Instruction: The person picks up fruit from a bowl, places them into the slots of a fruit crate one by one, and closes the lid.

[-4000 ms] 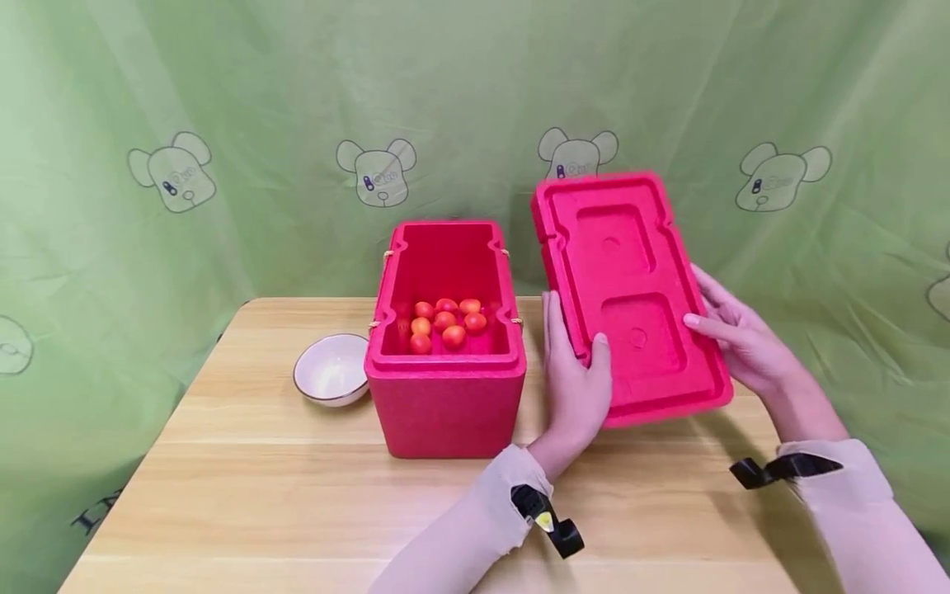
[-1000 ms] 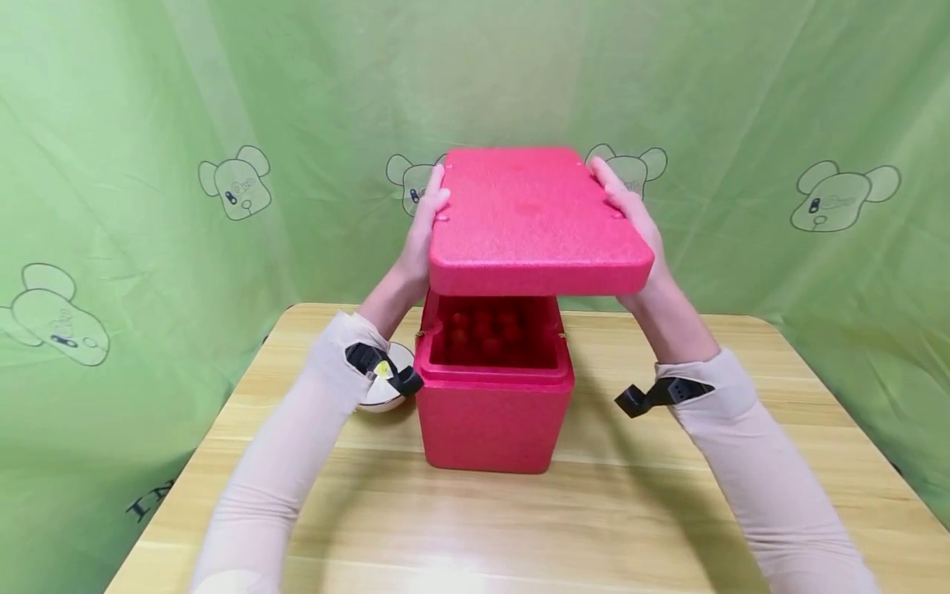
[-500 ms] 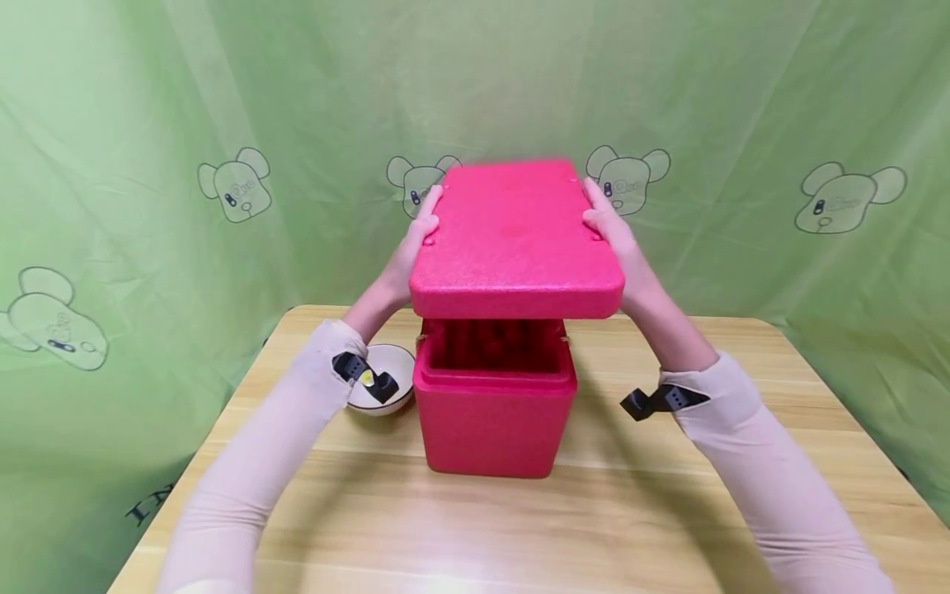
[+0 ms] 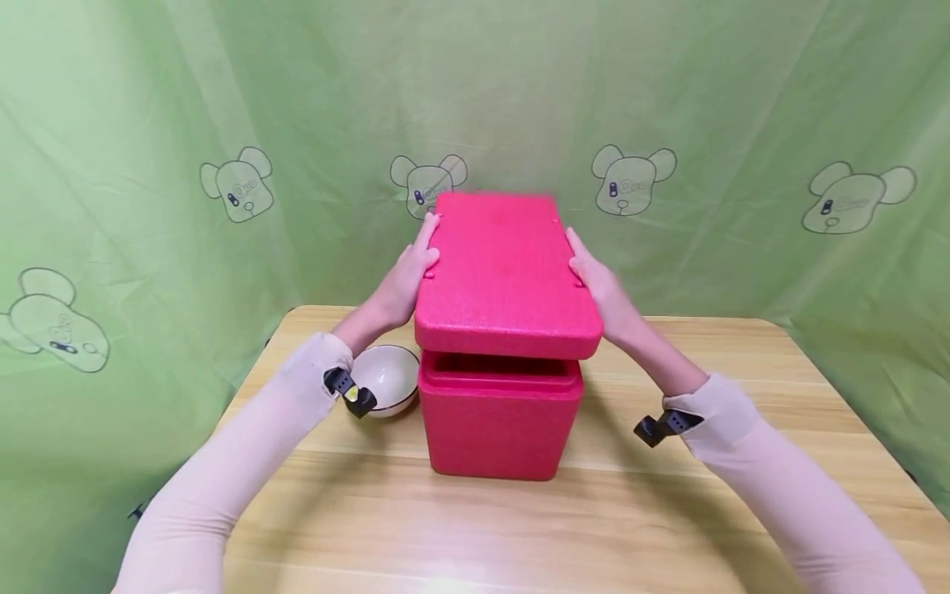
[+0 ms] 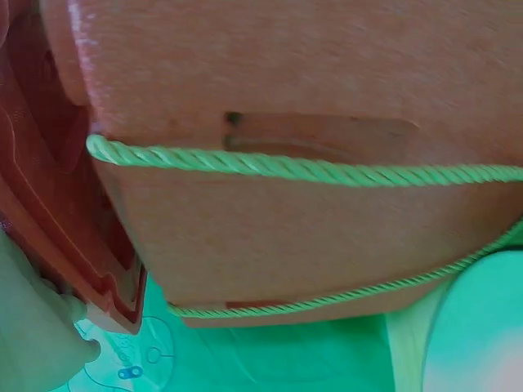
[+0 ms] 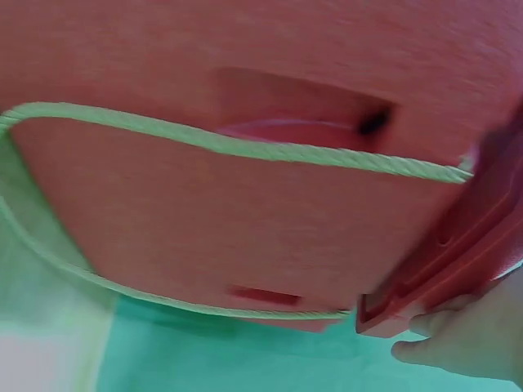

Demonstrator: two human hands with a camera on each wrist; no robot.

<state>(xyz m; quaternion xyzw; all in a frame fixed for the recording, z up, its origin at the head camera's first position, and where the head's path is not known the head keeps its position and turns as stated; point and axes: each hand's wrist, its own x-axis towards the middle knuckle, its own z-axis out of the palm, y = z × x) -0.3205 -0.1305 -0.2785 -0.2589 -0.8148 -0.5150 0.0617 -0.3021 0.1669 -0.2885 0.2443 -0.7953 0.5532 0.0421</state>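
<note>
A red foam lid [image 4: 506, 268] is held over a red foam box [image 4: 500, 433], tilted, with a dark gap at its near edge. My left hand [image 4: 403, 279] grips the lid's left side and my right hand [image 4: 603, 290] its right side, thumbs near the top edge. In the left wrist view the lid's underside rim [image 5: 90, 237] sits by the box wall [image 5: 310, 237]. In the right wrist view the lid [image 6: 445, 253] is beside the hand [image 6: 478, 339]. The lid now hides the box's inside.
A white bowl [image 4: 387, 375] with a dark rim stands just left of the box on the wooden table [image 4: 475, 532]. Cords [image 5: 270, 166] run along the box's sides. A green curtain [image 4: 519, 91] with bear-head prints hangs behind the table.
The lid, seen underside-up at the right with small tomatoes visible in the box, was turned over and brought above it. Over the last second both hands have lowered it, covering the opening.
</note>
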